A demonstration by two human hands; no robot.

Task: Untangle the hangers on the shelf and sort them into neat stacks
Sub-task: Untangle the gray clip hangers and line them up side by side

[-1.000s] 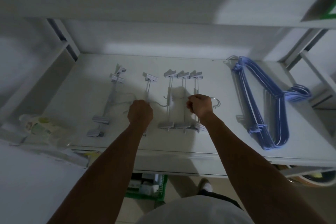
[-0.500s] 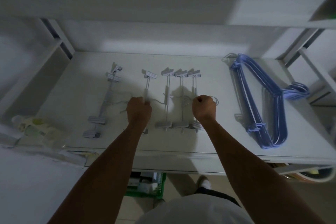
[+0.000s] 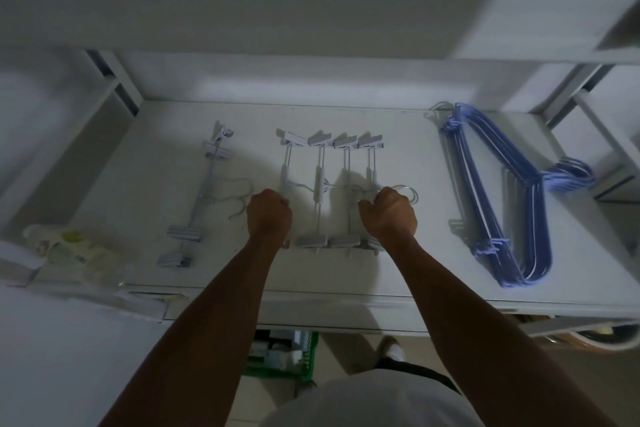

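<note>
1. The left hand (image 3: 270, 217) is fisted around the leftmost of four white clip hangers (image 3: 318, 189), which lie in a row mid-shelf (image 3: 329, 281).
2. The right hand (image 3: 391, 217) is fisted on the rightmost one.
3. The blue hangers (image 3: 535, 218) lie stacked at the right, and two more clip hangers (image 3: 204, 191) lie at the left.

A single wide-angle camera on the person's head looks forward and steeply down onto the white shelf (image 3: 398, 274), near enough that both forearms (image 3: 225, 305) enter from the bottom edge; floor (image 3: 343, 354) shows lower centre.
</note>
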